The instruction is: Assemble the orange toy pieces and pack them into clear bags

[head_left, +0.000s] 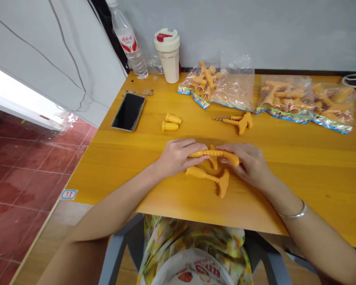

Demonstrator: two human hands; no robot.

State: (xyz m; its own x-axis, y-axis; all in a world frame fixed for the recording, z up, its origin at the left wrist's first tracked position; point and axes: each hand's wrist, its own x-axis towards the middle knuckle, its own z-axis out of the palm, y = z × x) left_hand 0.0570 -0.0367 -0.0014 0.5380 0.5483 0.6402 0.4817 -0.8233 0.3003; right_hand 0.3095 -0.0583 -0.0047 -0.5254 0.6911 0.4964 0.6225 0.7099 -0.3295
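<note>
An orange T-handled tool is held level between both hands above the table. My left hand pinches its capped end, and my right hand grips the handle end. Just beneath it lies a second orange tool with a cap over its shaft and its T-handle to the right. Part of another orange handle shows behind the held one. Farther back are two loose yellow-orange caps and two uncapped tools with bare metal spiral tips pointing left.
Clear bags of orange parts line the back edge, beside a flatter clear bag. At the back left stand a water bottle and a lidded cup. A phone and glasses lie at the left.
</note>
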